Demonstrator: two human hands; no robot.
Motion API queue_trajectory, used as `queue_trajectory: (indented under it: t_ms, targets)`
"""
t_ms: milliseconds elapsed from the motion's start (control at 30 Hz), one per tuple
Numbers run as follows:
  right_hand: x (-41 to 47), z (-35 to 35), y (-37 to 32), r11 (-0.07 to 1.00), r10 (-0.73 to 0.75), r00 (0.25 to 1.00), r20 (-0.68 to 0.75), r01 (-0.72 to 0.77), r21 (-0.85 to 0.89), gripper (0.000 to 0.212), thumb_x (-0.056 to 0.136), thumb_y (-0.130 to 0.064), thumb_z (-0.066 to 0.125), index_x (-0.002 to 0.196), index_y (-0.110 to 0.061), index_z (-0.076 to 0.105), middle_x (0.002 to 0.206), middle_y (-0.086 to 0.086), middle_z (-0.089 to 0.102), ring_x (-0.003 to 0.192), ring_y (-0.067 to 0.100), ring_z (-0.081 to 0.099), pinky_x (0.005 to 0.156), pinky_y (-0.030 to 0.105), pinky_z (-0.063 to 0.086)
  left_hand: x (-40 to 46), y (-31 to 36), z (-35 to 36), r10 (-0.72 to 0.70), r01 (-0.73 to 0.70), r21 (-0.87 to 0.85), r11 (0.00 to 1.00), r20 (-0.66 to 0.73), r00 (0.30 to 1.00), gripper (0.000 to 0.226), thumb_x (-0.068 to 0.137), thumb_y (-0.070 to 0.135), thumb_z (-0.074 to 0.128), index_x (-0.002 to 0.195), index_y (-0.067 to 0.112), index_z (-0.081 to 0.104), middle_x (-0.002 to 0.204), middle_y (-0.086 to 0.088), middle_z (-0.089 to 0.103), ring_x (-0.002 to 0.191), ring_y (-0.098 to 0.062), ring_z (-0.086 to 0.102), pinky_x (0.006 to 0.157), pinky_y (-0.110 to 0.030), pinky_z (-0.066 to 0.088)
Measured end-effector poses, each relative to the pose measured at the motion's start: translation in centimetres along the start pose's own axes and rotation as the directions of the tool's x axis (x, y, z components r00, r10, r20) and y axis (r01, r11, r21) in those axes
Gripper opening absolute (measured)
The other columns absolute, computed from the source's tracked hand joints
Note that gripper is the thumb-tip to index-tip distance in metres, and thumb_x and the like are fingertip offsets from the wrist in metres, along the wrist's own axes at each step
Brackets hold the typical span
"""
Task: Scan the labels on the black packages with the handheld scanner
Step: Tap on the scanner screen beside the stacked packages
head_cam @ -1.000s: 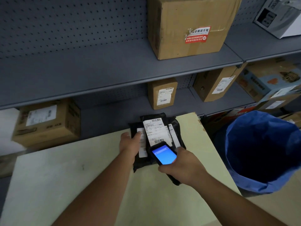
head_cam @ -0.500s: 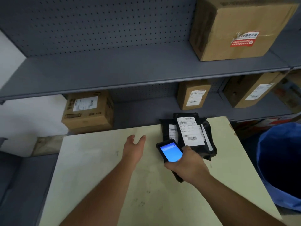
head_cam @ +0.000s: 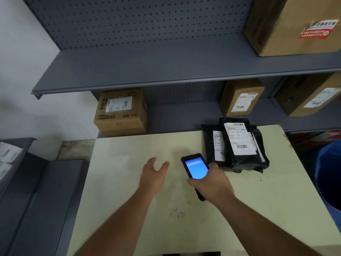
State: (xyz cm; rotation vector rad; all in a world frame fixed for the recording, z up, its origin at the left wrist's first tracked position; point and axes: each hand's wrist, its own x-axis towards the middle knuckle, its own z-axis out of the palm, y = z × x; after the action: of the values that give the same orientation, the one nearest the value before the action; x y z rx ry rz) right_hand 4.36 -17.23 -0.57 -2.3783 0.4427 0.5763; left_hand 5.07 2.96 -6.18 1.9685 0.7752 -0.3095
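1. At the far right corner of the pale surface (head_cam: 129,200), the black packages (head_cam: 238,159) lie in a small overlapping stack, each with a white label facing up; the top package's label (head_cam: 239,139) shows a barcode near its lower edge, and a second label (head_cam: 218,145) shows on the package beneath it to the left.
2. The right hand (head_cam: 212,183) grips the handheld scanner (head_cam: 195,168) just beside the near-left edge of the stack, its fingers wrapped around the device's lower body (the thumb lies along the right side of the casing).
3. The scanner's screen glows blue and faces up towards the camera, with its top end angled away from the person and a little to the left.
4. The left hand (head_cam: 154,174) hovers over bare surface to the left of the scanner, holding nothing; its fingers are loosely spread, with the thumb standing apart from the rest.
5. Behind the surface stands a grey metal shelf unit (head_cam: 166,71) with a perforated back panel.
6. On its lower shelf sit a cardboard box (head_cam: 121,113) at the left and two more labelled boxes (head_cam: 241,97) further right; a larger box with a red sticker (head_cam: 295,24) stands on the upper shelf.
7. At the right edge, the rim of a blue bin (head_cam: 328,172) shows beside the surface.
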Motion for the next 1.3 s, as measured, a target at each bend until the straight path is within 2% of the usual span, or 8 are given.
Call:
queue_trajectory:
  t_ms: [333, 467, 600, 767, 867, 1033, 1200, 1300]
  targets:
    - [-1.6, 4.0, 3.5, 0.994, 0.095, 0.995, 0.009, -0.095, 0.045, 0.062, 0.073, -0.043, 0.086, 0.115, -0.016, 0.049, 0.102, 0.004, 0.060, 0.088, 0.025, 0.069, 0.072, 0.043, 0.066, -2.2, -3.9, 0.9, 0.029, -0.039, 0.132, 0.991, 0.077, 0.997, 0.078, 0.095, 0.060, 0.063, 0.161, 0.029, 0.038, 0.170, -0.001, 0.036, 0.151, -0.025, 0.044, 0.117, -0.038, 0.039]
    - [-2.0, 4.8, 5.4, 0.990, 0.141, 0.990, 0.020, -0.142, 0.027, 0.061, 0.076, -0.043, 0.086, 0.114, -0.015, 0.048, 0.104, 0.003, 0.057, 0.086, 0.022, 0.066, 0.065, 0.038, 0.060, -3.2, -5.7, 2.1, 0.007, -0.023, 0.167, 0.986, 0.099, 0.995, 0.079, 0.092, 0.062, 0.063, 0.161, 0.030, 0.039, 0.169, 0.002, 0.038, 0.150, -0.024, 0.045, 0.121, -0.044, 0.040]
    - [-2.6, 5.7, 7.3, 0.983, 0.182, 0.982, 0.042, -0.182, 0.006, 0.063, 0.077, -0.044, 0.085, 0.117, -0.015, 0.047, 0.106, 0.003, 0.058, 0.088, 0.024, 0.068, 0.070, 0.041, 0.064, -4.4, -7.4, 3.4, -0.032, 0.014, 0.174, 0.985, 0.100, 0.994, 0.079, 0.092, 0.064, 0.062, 0.160, 0.031, 0.039, 0.168, 0.001, 0.039, 0.150, -0.024, 0.045, 0.121, -0.049, 0.040]
    - [-3.0, 6.6, 9.3, 0.975, 0.222, 0.974, 0.051, -0.221, -0.019, 0.059, 0.082, -0.043, 0.084, 0.115, -0.016, 0.044, 0.110, 0.004, 0.058, 0.072, 0.014, 0.061, 0.063, 0.036, 0.057, -5.4, -8.6, 5.0, -0.047, 0.022, 0.194, 0.981, 0.128, 0.991, 0.076, 0.094, 0.060, 0.062, 0.160, 0.030, 0.039, 0.167, 0.002, 0.039, 0.150, -0.023, 0.043, 0.121, -0.044, 0.040]
    - [-3.1, 7.3, 10.1, 0.970, 0.244, 0.968, 0.053, -0.245, -0.004, 0.063, 0.080, -0.044, 0.084, 0.120, -0.014, 0.046, 0.111, 0.005, 0.058, 0.080, 0.020, 0.065, 0.074, 0.043, 0.064, -5.8, -9.4, 5.6, -0.040, 0.008, 0.229, 0.973, 0.137, 0.990, 0.076, 0.095, 0.058, 0.063, 0.160, 0.027, 0.039, 0.166, 0.001, 0.040, 0.151, -0.022, 0.042, 0.122, -0.042, 0.039]
    - [-3.0, 8.0, 10.8, 0.963, 0.268, 0.961, 0.066, -0.269, -0.002, 0.066, 0.081, -0.043, 0.084, 0.125, -0.012, 0.046, 0.117, 0.007, 0.059, 0.095, 0.029, 0.068, 0.082, 0.047, 0.065, -6.0, -10.3, 6.4, -0.017, -0.025, 0.278, 0.960, 0.146, 0.989, 0.075, 0.095, 0.055, 0.064, 0.159, 0.025, 0.041, 0.165, 0.002, 0.042, 0.150, -0.022, 0.043, 0.123, -0.042, 0.037]
    - [-2.7, 8.7, 11.5, 0.955, 0.296, 0.952, 0.074, -0.297, 0.005, 0.065, 0.082, -0.042, 0.084, 0.126, -0.011, 0.047, 0.116, 0.007, 0.058, 0.096, 0.030, 0.067, 0.081, 0.044, 0.062, -6.2, -10.9, 6.8, 0.000, -0.040, 0.295, 0.955, 0.133, 0.991, 0.073, 0.095, 0.055, 0.064, 0.158, 0.024, 0.043, 0.163, 0.002, 0.044, 0.148, -0.021, 0.045, 0.122, -0.042, 0.038]
    - [-2.6, 9.1, 11.7, 0.952, 0.304, 0.949, 0.083, -0.306, 0.012, 0.067, 0.084, -0.040, 0.084, 0.130, -0.011, 0.046, 0.118, 0.007, 0.057, 0.095, 0.029, 0.064, 0.074, 0.039, 0.057, -6.3, -11.1, 6.7, 0.000, -0.038, 0.287, 0.957, 0.133, 0.991, 0.072, 0.096, 0.053, 0.064, 0.158, 0.024, 0.044, 0.162, 0.002, 0.045, 0.148, -0.021, 0.045, 0.122, -0.042, 0.038]
